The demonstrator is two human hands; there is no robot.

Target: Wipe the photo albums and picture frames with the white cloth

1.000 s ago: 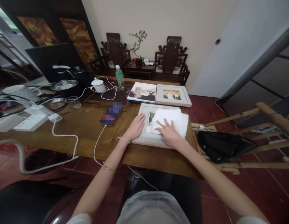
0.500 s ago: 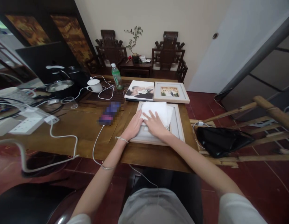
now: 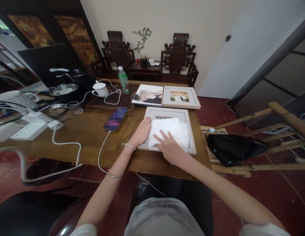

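Note:
A picture frame point(image 3: 191, 141) with a pale wooden border lies flat near the table's front edge. Over its middle and near part is spread a folded white cloth point(image 3: 167, 126), which hides most of the picture inside. My right hand point(image 3: 170, 147) rests on the cloth's near side with fingers spread, pressing it flat. Along the frame's left border lies my left hand point(image 3: 141, 131), fingers stretched out, touching the frame beside the cloth.
Behind the frame lie a second framed photo point(image 3: 194, 101) and a photo album point(image 3: 148, 95). Left are a charging phone point(image 3: 115, 118), a green bottle point(image 3: 124, 80), a lidded white cup point(image 3: 100, 89) and a power strip point(image 3: 30, 129) with cables. A black bag point(image 3: 233, 149) sits at right.
My right hand and the white cloth have slid toward me and slightly right over the frame, uncovering its far part and the top of the picture. My left hand stays at the left border.

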